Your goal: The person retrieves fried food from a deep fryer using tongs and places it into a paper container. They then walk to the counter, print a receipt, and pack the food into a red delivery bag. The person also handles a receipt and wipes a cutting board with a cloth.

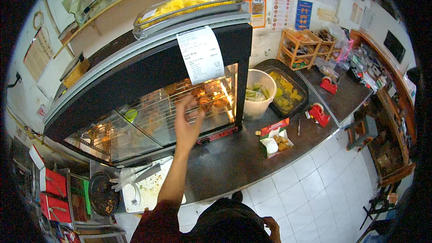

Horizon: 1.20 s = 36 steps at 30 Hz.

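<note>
My left hand (189,121) is raised before the glass front of a heated food display cabinet (148,141), fingers apart and slightly curled, holding nothing that I can see. Pieces of fried food (211,99) lie on the wire rack behind the glass. A printed paper receipt (200,54) hangs from the cabinet's top edge, above the hand. Low in the view, my right hand (271,227) is by my body, partly hidden; its grip cannot be made out. On the dark counter (216,175) stands an open paper food box (276,142) with fried pieces and a white wrapped bundle.
A white bucket (260,108), a black tray of yellow food (285,91) and red tape dispensers (319,116) are right of the cabinet. A knife (148,172) and a digital scale (131,194) rest on a white cutting board (168,189). A dark round pan (103,194) lies left.
</note>
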Available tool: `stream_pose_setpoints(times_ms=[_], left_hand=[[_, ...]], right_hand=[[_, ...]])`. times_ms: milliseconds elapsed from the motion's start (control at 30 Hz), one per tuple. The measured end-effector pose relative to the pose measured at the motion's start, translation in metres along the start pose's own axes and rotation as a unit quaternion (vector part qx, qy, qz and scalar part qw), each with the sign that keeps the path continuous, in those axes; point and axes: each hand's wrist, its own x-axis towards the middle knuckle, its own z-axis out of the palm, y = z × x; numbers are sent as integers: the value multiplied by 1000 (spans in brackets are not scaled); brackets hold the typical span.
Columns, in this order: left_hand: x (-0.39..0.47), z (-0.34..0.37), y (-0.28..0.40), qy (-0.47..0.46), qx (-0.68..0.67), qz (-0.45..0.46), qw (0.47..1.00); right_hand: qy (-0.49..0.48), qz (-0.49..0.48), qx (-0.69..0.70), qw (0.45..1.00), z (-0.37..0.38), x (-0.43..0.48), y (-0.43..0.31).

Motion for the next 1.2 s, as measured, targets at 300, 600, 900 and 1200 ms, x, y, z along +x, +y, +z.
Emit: stream_pose_setpoints(times_ms=[300,600,900,1200], left_hand=[[44,43,39,81,-43,72,993],[-225,100,-59,-324,-57,-233,915],[-361,201,-11,-494,-77,-315,807],[-304,344,-64,-283,179,4,942]], right_hand=[[-10,172,346,922,104,-35,158],[17,183,121,976,32,-119,26],[209,-116,190,952,-122,-57,-155],[319,-180,351,862,-281,-96,-153]])
